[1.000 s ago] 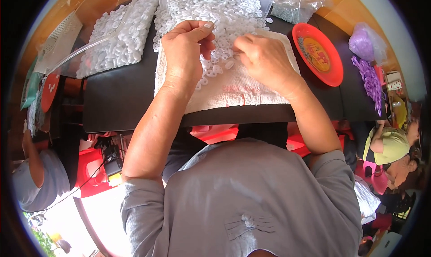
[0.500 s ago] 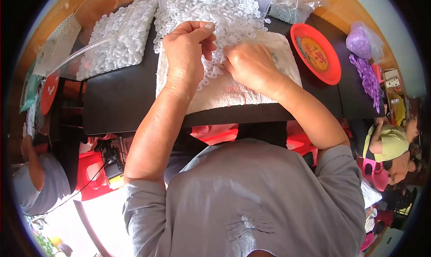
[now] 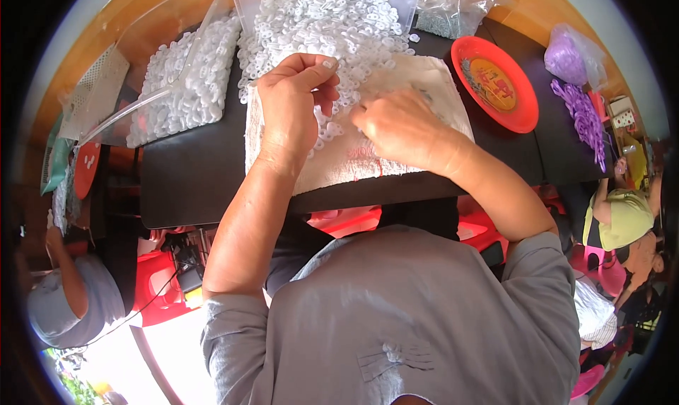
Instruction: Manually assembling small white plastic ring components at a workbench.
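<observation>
My left hand (image 3: 293,97) hovers over the near part of a heap of small white plastic ring-like pieces (image 3: 311,41). Its thumb and index finger are pinched together; whatever lies between them is too small to make out. My right hand (image 3: 399,126) is beside it, low over a cream cloth (image 3: 449,119), fingers curled and pressed together at the edge of the loose pieces. Its fingertips point toward my left hand, and what they grip, if anything, is hidden. The heap spills from a clear plastic bin (image 3: 410,2) onto the cloth.
A red oval plate (image 3: 523,97) with small metal bits lies right of the cloth. Beyond it are purple strips (image 3: 580,115) and bagged purple material (image 3: 566,55). A clear bag of metal pieces (image 3: 453,16) stands behind; another bin of white pieces (image 3: 187,80) is left. Other people sit at both sides.
The whole view has shifted slightly, with the table lower in the picture. Both hands stay over the cloth in much the same poses, with only small finger movement.
</observation>
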Demonstrator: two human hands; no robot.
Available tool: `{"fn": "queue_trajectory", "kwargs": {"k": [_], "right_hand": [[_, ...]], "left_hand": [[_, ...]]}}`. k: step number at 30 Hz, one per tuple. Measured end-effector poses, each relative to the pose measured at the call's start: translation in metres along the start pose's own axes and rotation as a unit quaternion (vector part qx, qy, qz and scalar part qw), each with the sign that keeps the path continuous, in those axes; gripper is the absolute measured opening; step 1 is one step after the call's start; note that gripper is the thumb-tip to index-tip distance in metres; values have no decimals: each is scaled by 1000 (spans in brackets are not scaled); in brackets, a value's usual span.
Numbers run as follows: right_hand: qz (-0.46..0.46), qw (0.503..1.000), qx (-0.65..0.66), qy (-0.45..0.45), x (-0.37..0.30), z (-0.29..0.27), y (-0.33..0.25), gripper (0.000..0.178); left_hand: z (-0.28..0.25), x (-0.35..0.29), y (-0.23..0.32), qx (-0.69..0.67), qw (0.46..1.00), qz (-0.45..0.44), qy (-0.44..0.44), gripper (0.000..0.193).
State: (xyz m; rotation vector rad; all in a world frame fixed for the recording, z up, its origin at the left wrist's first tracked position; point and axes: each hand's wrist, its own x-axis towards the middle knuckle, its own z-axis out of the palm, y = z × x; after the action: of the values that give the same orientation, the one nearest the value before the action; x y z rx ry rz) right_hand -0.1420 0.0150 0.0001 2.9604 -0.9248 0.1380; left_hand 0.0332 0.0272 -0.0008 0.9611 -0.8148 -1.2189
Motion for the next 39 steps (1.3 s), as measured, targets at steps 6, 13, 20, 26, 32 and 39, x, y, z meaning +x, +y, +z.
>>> {"fn": "queue_trajectory", "kwargs": {"k": [6, 13, 20, 26, 32, 39], "right_hand": [[4, 991, 81, 106, -2, -1, 14, 9], [200, 745, 605, 197, 14, -24, 32, 16], [217, 729, 619, 196, 12, -19, 25, 17], [208, 731, 619, 199, 12, -19, 23, 17], [207, 742, 609, 189, 12, -21, 18, 18], [191, 726, 634, 186, 10, -23, 19, 16]], "left_hand": [[5, -1, -1, 6, 1000, -16, 0, 8], [10, -5, -2, 24, 999, -31, -32, 11], [13, -7, -4, 14, 999, -30, -22, 11], [12, -8, -5, 5, 999, -28, -20, 9], [12, -7, -9, -8, 1000, -17, -21, 9], [15, -9, -8, -16, 999, -7, -40, 8]]}}
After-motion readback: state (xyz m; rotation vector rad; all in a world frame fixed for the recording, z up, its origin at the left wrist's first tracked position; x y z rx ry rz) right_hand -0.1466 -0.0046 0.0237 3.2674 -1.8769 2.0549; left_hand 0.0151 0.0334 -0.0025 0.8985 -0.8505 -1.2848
